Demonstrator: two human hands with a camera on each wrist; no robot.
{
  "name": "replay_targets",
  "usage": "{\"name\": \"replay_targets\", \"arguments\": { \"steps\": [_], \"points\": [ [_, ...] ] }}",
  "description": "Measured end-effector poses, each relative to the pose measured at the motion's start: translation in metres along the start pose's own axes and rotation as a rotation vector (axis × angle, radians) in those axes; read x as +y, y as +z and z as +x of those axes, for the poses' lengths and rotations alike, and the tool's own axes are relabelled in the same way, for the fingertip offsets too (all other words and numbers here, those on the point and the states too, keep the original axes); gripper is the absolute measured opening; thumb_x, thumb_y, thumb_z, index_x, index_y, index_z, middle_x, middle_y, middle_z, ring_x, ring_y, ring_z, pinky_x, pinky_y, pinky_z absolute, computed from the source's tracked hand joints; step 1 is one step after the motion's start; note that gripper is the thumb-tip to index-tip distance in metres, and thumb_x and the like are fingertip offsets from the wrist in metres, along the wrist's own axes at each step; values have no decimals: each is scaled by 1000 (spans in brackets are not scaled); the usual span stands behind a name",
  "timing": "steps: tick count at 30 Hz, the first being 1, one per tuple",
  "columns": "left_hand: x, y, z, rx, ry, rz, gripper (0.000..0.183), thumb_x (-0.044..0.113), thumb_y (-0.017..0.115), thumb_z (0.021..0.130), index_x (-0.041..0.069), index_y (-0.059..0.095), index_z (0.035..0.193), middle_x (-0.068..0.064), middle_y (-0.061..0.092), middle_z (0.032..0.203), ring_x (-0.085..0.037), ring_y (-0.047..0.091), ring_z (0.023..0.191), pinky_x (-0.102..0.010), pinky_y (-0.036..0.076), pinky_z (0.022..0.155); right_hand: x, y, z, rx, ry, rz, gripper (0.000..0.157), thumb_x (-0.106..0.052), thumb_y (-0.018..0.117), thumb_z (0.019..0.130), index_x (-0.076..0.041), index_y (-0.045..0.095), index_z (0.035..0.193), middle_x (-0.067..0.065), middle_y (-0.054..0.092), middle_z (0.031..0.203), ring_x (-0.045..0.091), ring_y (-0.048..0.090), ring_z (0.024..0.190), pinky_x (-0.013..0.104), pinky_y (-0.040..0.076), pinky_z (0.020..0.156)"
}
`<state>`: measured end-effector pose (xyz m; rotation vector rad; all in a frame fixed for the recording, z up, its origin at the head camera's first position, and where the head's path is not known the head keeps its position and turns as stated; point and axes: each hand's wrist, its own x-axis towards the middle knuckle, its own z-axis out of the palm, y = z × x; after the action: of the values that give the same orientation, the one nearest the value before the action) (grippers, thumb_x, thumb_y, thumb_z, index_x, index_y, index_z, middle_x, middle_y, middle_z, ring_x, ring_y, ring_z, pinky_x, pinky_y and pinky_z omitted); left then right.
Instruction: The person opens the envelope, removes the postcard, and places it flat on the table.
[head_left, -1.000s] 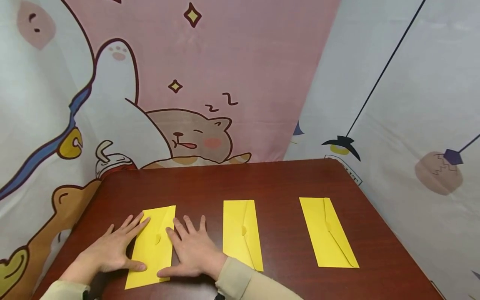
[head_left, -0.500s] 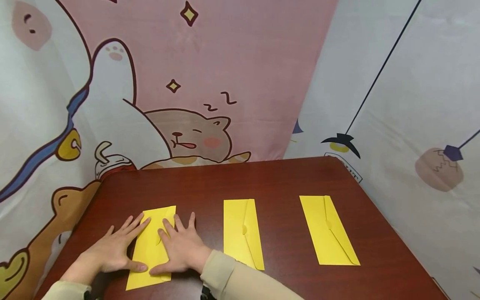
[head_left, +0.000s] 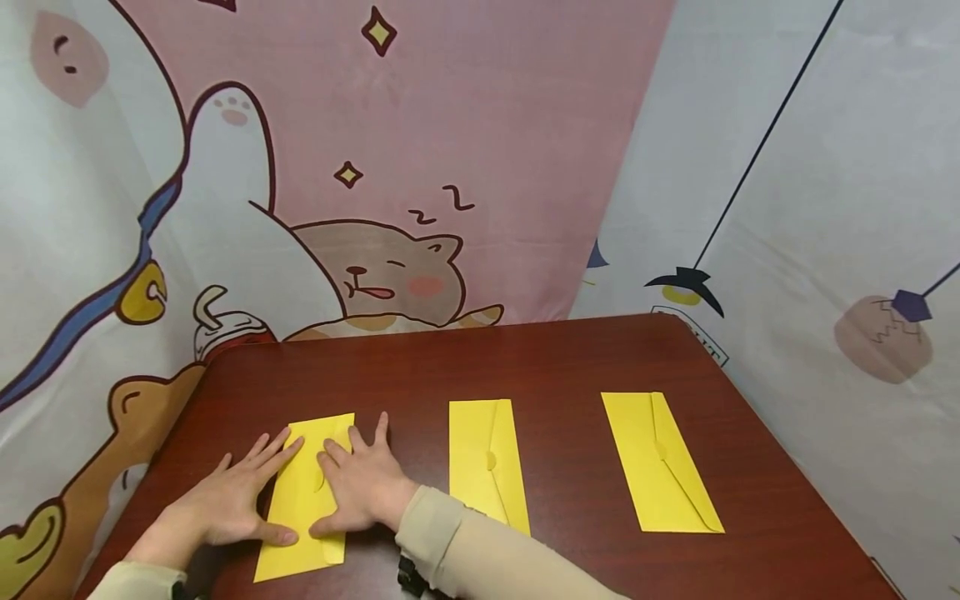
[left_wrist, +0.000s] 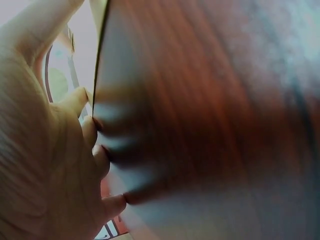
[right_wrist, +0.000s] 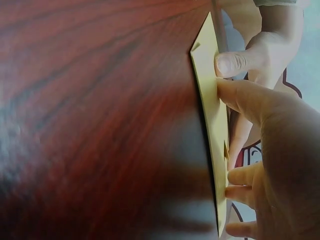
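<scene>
A yellow envelope lies at the left of the table with its flap folded over toward the right side. My left hand is spread along its left edge, thumb and fingertips resting on the paper. From the other side my right hand presses on the flap side with spread, straight fingers. In the right wrist view the envelope shows edge-on against the table, with fingertips touching its face. In the left wrist view the left hand has its fingertips down at the tabletop.
Two more yellow envelopes lie flap side up: a middle one, partly covered by the right sleeve, and a right one. The dark red wooden table meets a cartoon-printed cloth behind it.
My right hand has slid left, from the envelope's right edge further onto its face over the flap. The left hand and the other envelopes have stayed in place.
</scene>
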<state>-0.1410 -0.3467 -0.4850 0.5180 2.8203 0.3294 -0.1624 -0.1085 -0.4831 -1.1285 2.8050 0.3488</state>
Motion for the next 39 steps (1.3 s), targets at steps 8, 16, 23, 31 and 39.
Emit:
{"name": "replay_targets", "arguments": {
  "steps": [8,16,23,31,39],
  "points": [
    [1,2,2,-8,-11,-18,134,88,76,62,17,33,167,-14,18,175,-51,19,155,-86,15,106,3,-6,0,3,-4,-52,100,-98,40,82,-41,37,164,-20,36,164,17,32,152,79,9,115],
    [0,6,4,-3,-10,-18,134,89,75,62,17,33,167,-13,17,175,-51,19,155,-87,15,106,5,-8,-1,2,-10,-93,96,-97,40,83,-44,38,163,-20,35,165,17,31,153,80,6,115],
    [3,5,3,3,-19,-12,135,89,74,61,17,33,168,-13,17,175,-51,19,155,-86,14,107,7,-9,-7,16,-16,-66,91,-92,41,87,-44,36,164,-20,25,170,19,24,157,80,1,115],
    [2,5,-1,-6,-39,3,136,88,76,61,16,32,168,-14,18,175,-52,20,154,-86,15,106,14,-17,-17,65,-27,-102,89,-90,41,88,-43,36,164,-16,24,172,23,19,159,80,3,115],
    [3,5,2,-4,-46,7,137,89,76,60,17,32,168,-14,18,175,-51,20,155,-86,15,107,28,-14,-28,77,-7,-105,90,-89,46,86,-38,46,160,-12,31,170,24,23,158,80,3,115]
  ]
}}
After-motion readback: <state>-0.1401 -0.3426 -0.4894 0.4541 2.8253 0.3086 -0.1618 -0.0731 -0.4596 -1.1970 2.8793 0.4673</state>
